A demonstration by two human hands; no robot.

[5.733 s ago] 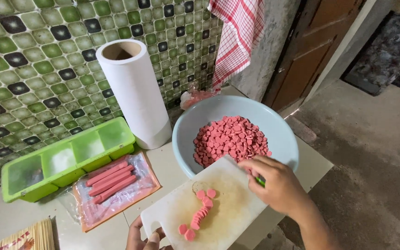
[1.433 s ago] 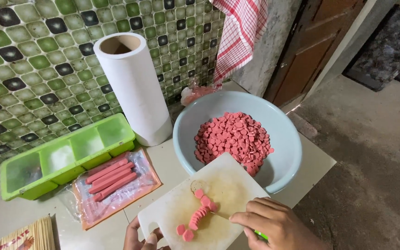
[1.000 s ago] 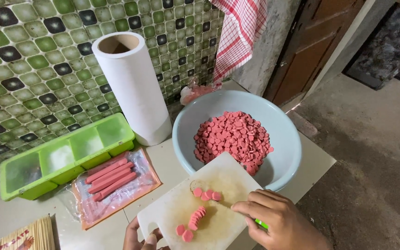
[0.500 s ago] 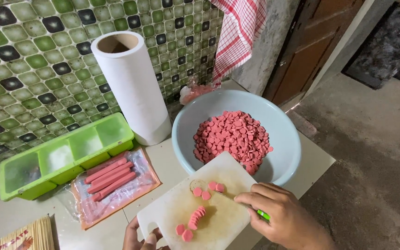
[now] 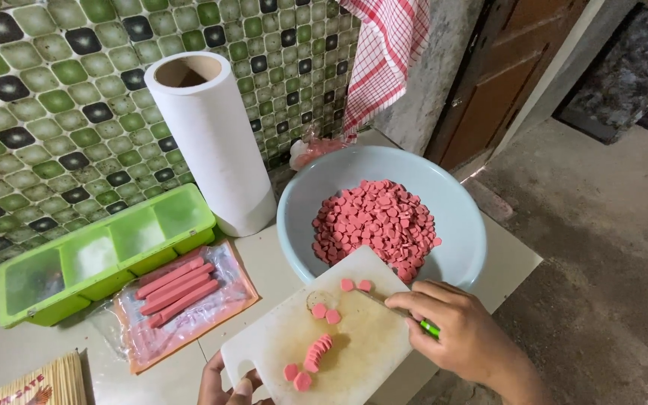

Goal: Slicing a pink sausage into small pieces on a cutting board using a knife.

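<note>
My left hand grips the near handle end of a white cutting board, tilted with its far edge over a light blue bowl. The bowl holds a heap of pink sausage slices. My right hand holds a small knife with a green handle, its blade lying on the board near two slices at the far edge. Several more pink slices sit mid-board and near its lower end.
An open plastic pack of whole pink sausages lies left of the board. Behind it stand a green compartment tray and a white paper roll. A red checked cloth hangs on the tiled wall. The counter edge runs right of the bowl.
My right hand with the knife has moved up the board toward the bowl, pushing a few slices to the board's far edge. The left hand keeps the board tilted.
</note>
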